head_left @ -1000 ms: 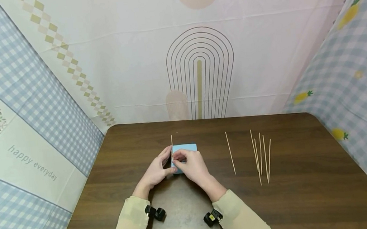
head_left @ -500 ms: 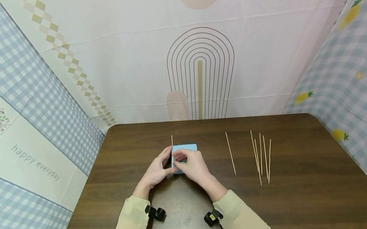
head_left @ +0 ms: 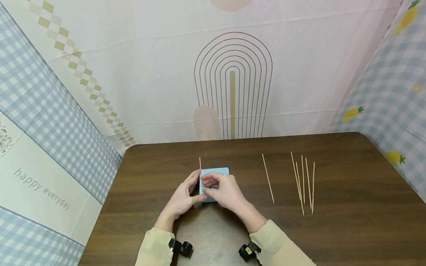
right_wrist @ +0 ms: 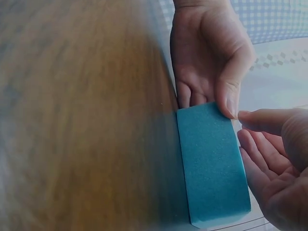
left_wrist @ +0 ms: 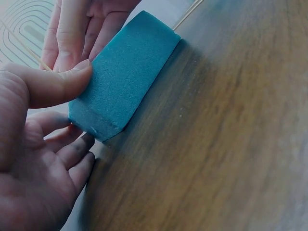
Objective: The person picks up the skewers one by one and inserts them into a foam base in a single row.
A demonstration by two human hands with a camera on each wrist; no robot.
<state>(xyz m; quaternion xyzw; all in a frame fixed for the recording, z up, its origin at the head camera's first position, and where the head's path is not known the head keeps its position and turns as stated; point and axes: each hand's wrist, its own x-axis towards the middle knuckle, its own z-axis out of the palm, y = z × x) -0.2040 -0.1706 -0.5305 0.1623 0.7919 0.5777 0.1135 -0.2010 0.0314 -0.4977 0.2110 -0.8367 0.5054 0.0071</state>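
A light-blue, foam-like block (head_left: 220, 171) sits on the table in front of the person. Along its left edge a thin wooden stick (head_left: 200, 164) lies on top, its far end jutting beyond the block. The left hand (head_left: 180, 199) grips the block's left end, thumb on the near face (left_wrist: 127, 72) and fingers round the side. Over the block's top is the right hand (head_left: 228, 192), fingers loosely bent beside the stick. In the right wrist view its thumb tip (right_wrist: 245, 116) is right at the left thumb, and its other fingers are apart from the thumb. The stick's near part is hidden by the hands.
One loose wooden stick (head_left: 268, 178) lies right of the block. Farther right are several more sticks (head_left: 303, 180), roughly side by side. The brown table (head_left: 356, 230) ends at a white cloth backdrop (head_left: 157, 91), with checked cloths at both sides.
The right hand has shifted slightly to the right and its fingertips have come a little away from the stick. The left hand, block and loose sticks stay put.
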